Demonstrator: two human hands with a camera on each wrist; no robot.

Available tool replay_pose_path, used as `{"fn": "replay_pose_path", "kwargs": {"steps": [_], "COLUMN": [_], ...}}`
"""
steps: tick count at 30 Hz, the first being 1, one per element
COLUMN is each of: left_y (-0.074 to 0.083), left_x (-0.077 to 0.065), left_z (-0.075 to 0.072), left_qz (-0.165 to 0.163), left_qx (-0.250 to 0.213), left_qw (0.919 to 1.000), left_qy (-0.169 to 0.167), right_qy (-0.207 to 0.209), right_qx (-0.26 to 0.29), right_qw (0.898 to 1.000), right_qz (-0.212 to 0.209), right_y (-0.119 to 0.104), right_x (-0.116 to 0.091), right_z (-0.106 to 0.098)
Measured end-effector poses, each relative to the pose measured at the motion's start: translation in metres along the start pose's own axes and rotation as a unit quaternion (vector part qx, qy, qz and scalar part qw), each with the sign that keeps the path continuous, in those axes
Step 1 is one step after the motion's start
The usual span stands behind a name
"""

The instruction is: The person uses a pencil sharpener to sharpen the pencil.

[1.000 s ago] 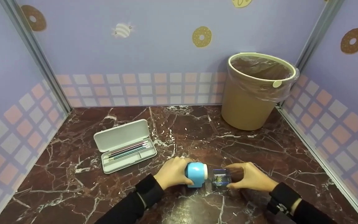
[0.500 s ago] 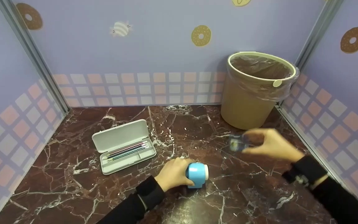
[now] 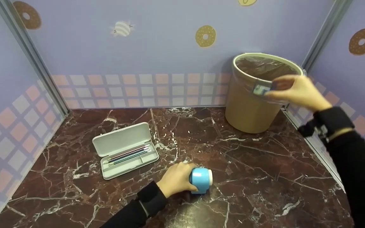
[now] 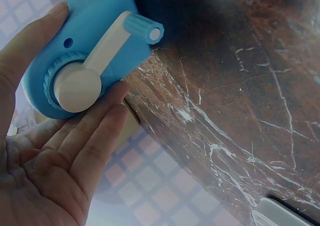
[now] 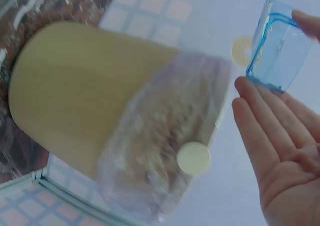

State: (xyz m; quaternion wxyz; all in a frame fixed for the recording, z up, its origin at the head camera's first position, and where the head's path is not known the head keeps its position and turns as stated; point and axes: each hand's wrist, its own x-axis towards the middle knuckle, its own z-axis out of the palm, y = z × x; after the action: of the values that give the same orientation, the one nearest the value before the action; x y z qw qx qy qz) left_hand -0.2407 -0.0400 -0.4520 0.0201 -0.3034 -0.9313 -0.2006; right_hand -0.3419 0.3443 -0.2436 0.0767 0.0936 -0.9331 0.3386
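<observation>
My left hand (image 3: 176, 179) grips a blue crank pencil sharpener (image 3: 200, 181) low over the marble-patterned table. In the left wrist view its white crank handle (image 4: 107, 48) faces the camera, with thumb and fingers on either side of the body. Raised at the front rim of the trash can, my right hand (image 3: 301, 91) pinches a clear blue-tinted shavings drawer (image 3: 261, 88) between thumb and fingertips. That drawer (image 5: 280, 48) appears upper right in the right wrist view, see-through and tilted. Some pale contents show in it in the head view.
The tan trash can (image 3: 249, 110) with a clear plastic liner (image 5: 155, 136) stands at the back right corner. An open grey pencil case (image 3: 120, 139) holding several pencils (image 3: 128, 155) lies on the left. Patterned walls enclose the back and sides.
My right hand has carried the shavings drawer away from beside the sharpener, up and rightward to the trash can's rim. The left hand and the sharpener have stayed nearly still.
</observation>
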Motion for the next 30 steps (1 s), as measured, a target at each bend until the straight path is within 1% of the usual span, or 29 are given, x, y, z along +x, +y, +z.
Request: {"fn": "replay_pose_path", "kwargs": {"steps": [3, 6, 9, 13, 16, 18, 21, 24, 26, 30], "left_y": [0.000, -0.001, -0.002, -0.003, -0.003, -0.003, -0.002, -0.001, 0.000, 0.000], "left_x": [-0.002, -0.003, -0.003, -0.001, 0.000, -0.001, -0.002, -0.001, 0.000, 0.001], "left_z": [0.000, 0.000, 0.000, 0.000, -0.001, -0.002, -0.002, -0.002, -0.002, -0.002], "left_qz": [0.002, 0.000, -0.001, 0.004, 0.004, 0.002, 0.001, 0.001, -0.003, -0.010], "left_qx": [-0.002, -0.007, -0.010, -0.011, -0.008, -0.004, 0.000, 0.000, 0.000, 0.003], "left_qw": [1.0000, 1.0000, 0.9999, 0.9999, 1.0000, 1.0000, 1.0000, 1.0000, 1.0000, 0.9999], "left_qy": [0.001, 0.002, 0.002, 0.001, 0.000, 0.001, 0.003, 0.003, 0.000, -0.002], "right_qy": [0.040, 0.082, 0.119, 0.155, 0.173, 0.181, 0.185, 0.180, 0.172, 0.165], "right_qx": [-0.012, -0.040, -0.073, -0.109, -0.126, -0.149, -0.188, -0.236, -0.266, -0.324], "right_qw": [0.999, 0.996, 0.990, 0.981, 0.976, 0.971, 0.964, 0.955, 0.948, 0.927], "right_qz": [0.011, 0.021, 0.029, 0.032, 0.038, 0.043, 0.038, 0.011, -0.016, -0.096], "right_y": [-0.001, -0.001, 0.001, 0.004, 0.006, 0.007, 0.006, 0.007, 0.008, 0.013], "right_x": [0.017, 0.033, 0.046, 0.060, 0.069, 0.076, 0.085, 0.093, 0.097, 0.104], "right_z": [-0.011, -0.017, -0.017, -0.013, -0.010, -0.007, -0.002, 0.005, 0.009, 0.019]}}
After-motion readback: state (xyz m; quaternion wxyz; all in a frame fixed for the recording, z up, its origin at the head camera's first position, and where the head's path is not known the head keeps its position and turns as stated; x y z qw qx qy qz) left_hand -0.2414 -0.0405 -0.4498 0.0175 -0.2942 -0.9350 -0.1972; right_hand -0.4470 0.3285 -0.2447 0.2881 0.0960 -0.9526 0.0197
